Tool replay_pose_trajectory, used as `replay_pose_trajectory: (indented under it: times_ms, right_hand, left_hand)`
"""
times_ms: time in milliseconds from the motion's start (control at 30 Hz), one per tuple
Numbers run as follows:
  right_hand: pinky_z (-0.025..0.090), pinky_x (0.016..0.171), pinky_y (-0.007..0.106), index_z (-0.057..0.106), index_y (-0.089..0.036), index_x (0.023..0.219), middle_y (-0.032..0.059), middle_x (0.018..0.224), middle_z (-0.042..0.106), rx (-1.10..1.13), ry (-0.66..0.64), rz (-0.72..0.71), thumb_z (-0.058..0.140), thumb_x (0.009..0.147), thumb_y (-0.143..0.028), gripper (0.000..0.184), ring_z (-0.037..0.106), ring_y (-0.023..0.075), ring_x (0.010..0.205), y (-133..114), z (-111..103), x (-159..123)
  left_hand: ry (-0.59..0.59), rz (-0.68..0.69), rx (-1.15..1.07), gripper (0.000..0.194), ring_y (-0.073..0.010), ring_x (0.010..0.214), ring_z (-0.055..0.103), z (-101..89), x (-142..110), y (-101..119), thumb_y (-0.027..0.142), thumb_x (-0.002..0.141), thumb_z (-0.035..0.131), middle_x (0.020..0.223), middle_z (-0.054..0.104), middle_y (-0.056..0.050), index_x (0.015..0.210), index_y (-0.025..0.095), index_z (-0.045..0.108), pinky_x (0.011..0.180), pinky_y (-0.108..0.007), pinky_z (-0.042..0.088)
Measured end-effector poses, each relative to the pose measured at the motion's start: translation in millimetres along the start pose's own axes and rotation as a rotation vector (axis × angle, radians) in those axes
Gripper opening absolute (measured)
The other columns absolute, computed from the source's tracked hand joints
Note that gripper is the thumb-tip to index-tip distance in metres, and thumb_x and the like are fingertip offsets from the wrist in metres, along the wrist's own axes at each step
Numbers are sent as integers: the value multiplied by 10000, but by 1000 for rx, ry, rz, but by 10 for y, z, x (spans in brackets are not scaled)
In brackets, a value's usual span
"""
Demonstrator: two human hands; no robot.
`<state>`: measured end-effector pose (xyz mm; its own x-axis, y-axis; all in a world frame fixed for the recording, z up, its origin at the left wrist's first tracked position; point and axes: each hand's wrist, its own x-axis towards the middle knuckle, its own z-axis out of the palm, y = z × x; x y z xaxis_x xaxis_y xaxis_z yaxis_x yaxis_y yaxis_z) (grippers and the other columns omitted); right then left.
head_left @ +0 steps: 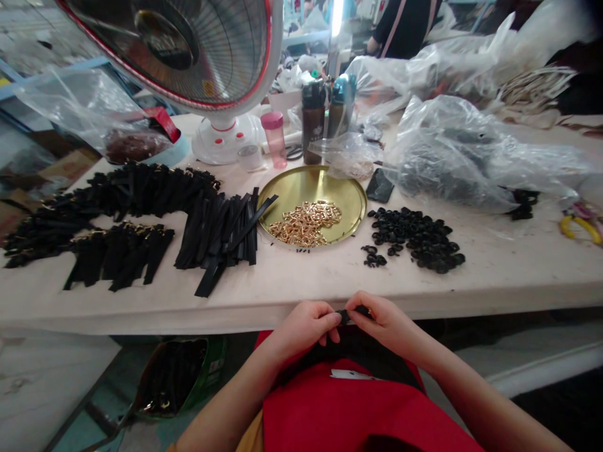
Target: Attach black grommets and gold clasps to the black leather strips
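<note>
Both my hands meet at the table's front edge, above my lap. My left hand [314, 324] is closed on one end of a short black strap [346, 317]. At its other end my right hand [377, 320] pinches it between thumb and fingers, and most of the piece is hidden by the fingers. Past my hands lies a round brass-coloured tray [348, 207] holding a heap of small gold metal fittings [308, 221]. To its left is a pile of flat black straps [221, 232]. Small black rings or loops [414, 235] are heaped to its right.
Bundles of black straps with gold fittings [122, 251] lie at the left. A fan-shaped heater [226, 138], pink bottle [274, 141] and dark bottle [313, 122] stand behind. Plastic bags [452, 157] and yellow-handled pliers [579, 229] are at right. A green bin [211, 370] sits below left.
</note>
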<state>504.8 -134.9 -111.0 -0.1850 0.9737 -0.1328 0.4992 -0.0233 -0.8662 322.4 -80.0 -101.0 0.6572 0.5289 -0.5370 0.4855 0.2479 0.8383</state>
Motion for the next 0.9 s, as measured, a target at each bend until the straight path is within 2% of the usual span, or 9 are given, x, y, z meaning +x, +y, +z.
replay_pose_trajectory:
  times_ms: [100,200,367,600,733,800,900]
  right_hand:
    - [372,654,274,535,-200,777,21,758,585,-166,-52,-82,445,826,-201,102,519,162,721,-66,-89,-15]
    - [368,643,277,539,-201,761,27,745,588,-221,-59,-106,456,816,-189,101,516,168,711,-94,-128,-25]
    - [383,623,257,534,-205,764,6,733,589,-82,-56,-32,462,813,-205,87,524,153,690,-59,-112,-44]
    - [380,609,244,534,-200,766,-6,728,576,-5,-90,-27,477,808,-216,72,509,137,676,18,-113,-99]
    - [389,630,266,526,-197,794,-2,715,553,145,89,71,471,824,-309,129,504,145,680,66,-7,-94]
    - [381,614,277,523,-194,801,-3,689,542,179,189,130,476,814,-355,168,490,148,650,68,67,-75]
    - [379,614,294,524,-191,782,5,683,542,184,257,149,472,793,-373,190,483,156,641,48,149,-41]
  left_hand:
    - [8,-6,122,263,-69,470,462,28,-7,67,351,793,420,634,601,4,693,141,544,477,-195,359]
    - [32,4,222,265,-80,496,491,45,-53,165,331,793,401,637,604,5,685,144,553,498,-200,373]
    - [-11,3,234,238,-79,512,469,21,-114,229,276,786,362,655,598,9,702,149,545,516,-199,369]
    - [-19,24,229,278,-82,498,396,43,-7,92,345,779,400,543,467,28,600,150,486,490,-211,293]
    - [-27,68,258,320,-88,530,398,38,9,108,381,822,344,574,458,31,675,148,506,502,-218,278]
    - [-32,100,282,280,-92,557,410,19,3,132,361,808,368,617,480,29,709,146,519,509,-220,281]
    - [-10,96,293,231,-91,558,414,3,18,119,334,776,410,620,487,30,693,144,512,510,-220,280]
